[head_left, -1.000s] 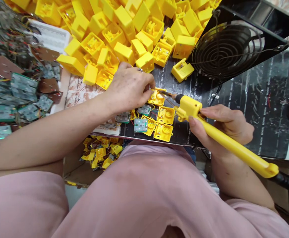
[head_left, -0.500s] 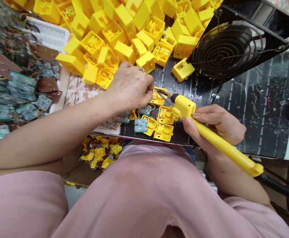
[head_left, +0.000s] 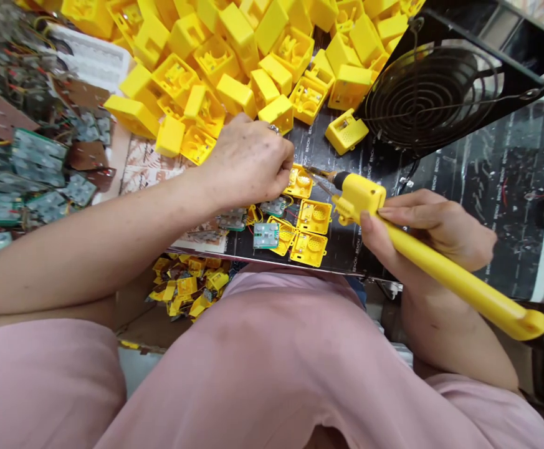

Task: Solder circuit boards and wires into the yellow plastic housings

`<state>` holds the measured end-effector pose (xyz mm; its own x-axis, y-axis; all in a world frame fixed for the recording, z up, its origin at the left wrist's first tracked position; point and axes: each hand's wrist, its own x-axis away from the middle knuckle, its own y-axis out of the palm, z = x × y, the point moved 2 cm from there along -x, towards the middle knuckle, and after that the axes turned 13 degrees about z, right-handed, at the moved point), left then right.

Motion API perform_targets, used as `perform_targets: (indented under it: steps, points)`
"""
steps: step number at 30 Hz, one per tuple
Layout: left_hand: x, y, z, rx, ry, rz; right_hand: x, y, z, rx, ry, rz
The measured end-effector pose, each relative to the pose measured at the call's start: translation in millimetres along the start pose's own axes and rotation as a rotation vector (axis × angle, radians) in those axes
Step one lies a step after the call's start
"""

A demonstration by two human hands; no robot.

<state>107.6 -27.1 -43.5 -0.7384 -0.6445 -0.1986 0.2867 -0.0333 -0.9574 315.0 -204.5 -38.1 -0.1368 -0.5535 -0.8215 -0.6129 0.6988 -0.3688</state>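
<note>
The right hand point(head_left: 421, 234) has its thumb and fingers closed around the yellow handle of a soldering iron point(head_left: 444, 267), which slants down to the lower right. Its narrow metal end points left, over the upper edge of a small open yellow case point(head_left: 302, 182) on the table point(head_left: 468, 181). At that case's left side is the left hand point(head_left: 253, 159), knuckles up, a ring on one finger, the fingers curled in; the fingertips are hidden, so I cannot tell whether they pinch anything.

Just below, two more open cases point(head_left: 309, 249) sit one under the other, with a green circuit board point(head_left: 266, 236) to their left and thin wires among them. Further up, a single yellow box point(head_left: 346, 132) lies near a black fan point(head_left: 421, 112), and a big heap of yellow boxes point(head_left: 234, 37) spreads across the top. Far left are piled boards point(head_left: 38, 156) beside a white tray point(head_left: 89, 53). Below the table edge, a carton holds small yellow parts point(head_left: 187, 287).
</note>
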Motion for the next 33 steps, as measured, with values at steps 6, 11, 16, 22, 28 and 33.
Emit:
perform_targets:
  steps: [6, 11, 16, 22, 28, 33]
  points:
    - [-1.3, 3.2, -0.7, -0.023, 0.027, -0.004, -0.6, 8.3, 2.0, -0.036, -0.032, 0.027]
    - [10.8, -9.5, -10.3, 0.017, 0.145, -0.067, 12.7, -4.2, 6.9, -0.011, 0.146, 0.183]
    - [61.5, -28.2, -11.7, 0.066, 0.389, -0.232, 29.6, -32.4, 14.2, 0.056, 0.256, 0.241]
    - [80.7, -5.8, 8.1, 0.011, 0.418, -0.139, 35.9, -37.9, 16.8, 0.095, 0.216, 0.296]
    - [72.5, 6.5, -0.1, 0.108, 0.403, -0.004, 39.6, -39.2, 31.9, 0.115, 0.063, 0.466]
    - [96.6, -31.1, -36.2, 0.361, 0.085, 0.102, 48.6, -46.6, 65.0, 0.155, 0.099, 0.719]
